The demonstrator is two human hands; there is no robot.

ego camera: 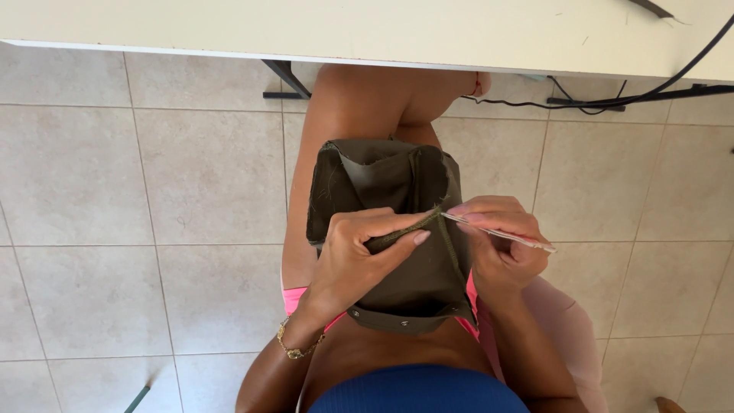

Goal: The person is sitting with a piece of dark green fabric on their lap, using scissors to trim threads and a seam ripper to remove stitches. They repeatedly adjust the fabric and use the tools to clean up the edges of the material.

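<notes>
Beige tiled floor [191, 183] under white table edge [367, 34]. Olive-green fabric garment [397, 229] is draped over the lap. Its seam ridge is pinched by the left hand [359, 256]. A thin silver tool [497, 232], tip at the seam, is gripped by the right hand [501, 245].

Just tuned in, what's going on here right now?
A seated person has an olive-green garment in their lap. The left hand pinches a seam ridge between thumb and fingers, while the right hand holds a thin metal tool with its tip at that seam. The white table edge runs above, over a tiled floor.
</notes>
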